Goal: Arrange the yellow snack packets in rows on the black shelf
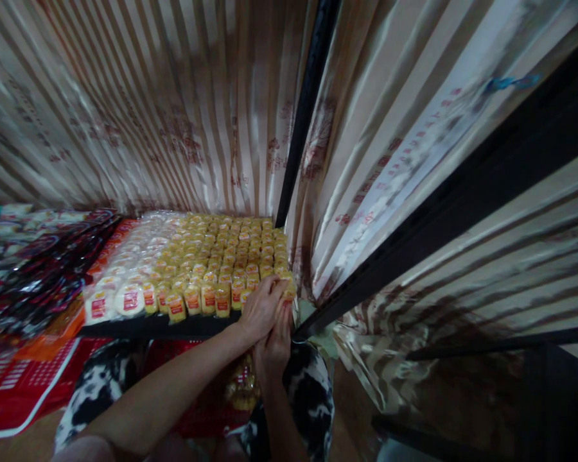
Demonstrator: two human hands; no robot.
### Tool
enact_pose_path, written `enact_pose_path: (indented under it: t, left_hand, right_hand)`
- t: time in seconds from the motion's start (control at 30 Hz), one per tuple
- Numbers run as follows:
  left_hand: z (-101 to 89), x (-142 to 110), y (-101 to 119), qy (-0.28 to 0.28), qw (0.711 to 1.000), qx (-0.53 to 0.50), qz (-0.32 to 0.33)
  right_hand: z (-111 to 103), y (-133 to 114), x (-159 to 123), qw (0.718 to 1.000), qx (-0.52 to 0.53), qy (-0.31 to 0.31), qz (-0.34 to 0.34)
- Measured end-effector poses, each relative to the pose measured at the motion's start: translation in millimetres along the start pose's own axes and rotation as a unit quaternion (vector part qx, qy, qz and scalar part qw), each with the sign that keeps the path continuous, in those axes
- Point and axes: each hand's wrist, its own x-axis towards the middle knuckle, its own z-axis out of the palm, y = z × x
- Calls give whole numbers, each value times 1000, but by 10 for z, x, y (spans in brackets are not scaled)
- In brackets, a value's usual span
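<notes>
Rows of small yellow wrapped snack packs (221,256) with red and white labels stand packed together on a dark shelf (149,326). At its right front corner my left hand (260,310) reaches across, fingers bent around a yellow snack pack (289,290). Just below and touching it, my right hand (275,346) has its fingers closed upward against the same pack. The pack is partly hidden by the fingers. White wrapped round packs (130,299) adjoin the yellow rows on the left.
Dark glossy packages (52,269) lie at the left. A red basket (33,378) stands below the shelf, and more yellow packs (243,388) are between my knees. A black post (303,115) and a slanted black beam (404,224) frame the corner, backed by pleated curtain (197,96).
</notes>
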Motion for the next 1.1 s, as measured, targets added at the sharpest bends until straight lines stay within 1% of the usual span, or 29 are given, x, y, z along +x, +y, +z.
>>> enact_pose_path:
  t: [0.07, 0.13, 0.2, 0.27, 0.33, 0.47, 0.63, 0.77, 0.83, 0.9, 1.0, 1.1]
  left_hand:
    - [-92, -131, -24, 45, 998, 11, -34]
    - [-179, -284, -71, 89, 992, 30, -83]
    - [-251, -428, -124, 112, 984, 48, -126]
    - [-299, -539, -165, 112, 979, 56, -160]
    - [-322, -602, -187, 94, 976, 56, -189]
    - [-298, -627, -198, 53, 971, 57, -226]
    - [-208, -609, -211, 32, 970, 51, -236]
    - [-174, -609, -218, 60, 971, 32, -228]
    - [-167, -614, -214, 77, 975, 5, -207]
    - [-162, -613, -206, 82, 979, -36, -186]
    - [-152, -570, -185, 79, 976, -93, -182]
    - [-125, -468, -155, 92, 972, -118, -179]
  right_hand:
    - [4, 0, 4, 1000, -5, 1, 3]
    - [2, -4, 10, 1000, -3, -2, 7]
    - [-3, -9, 17, 1000, 3, 0, 5]
    - [-10, -15, 25, 1000, 11, 2, 5]
    - [-20, -22, 32, 1000, 18, -1, 13]
    - [-36, -28, 37, 999, 27, -11, 21]
    - [-26, -12, 42, 999, 30, -10, 10]
    - [-20, -17, 42, 999, 35, -6, 13]
    - [-22, -23, 42, 999, 39, -3, 12]
    - [-26, -25, 42, 999, 41, -2, 15]
    - [-29, -19, 42, 999, 43, -8, 22]
    - [-25, -7, 40, 999, 44, -11, 24]
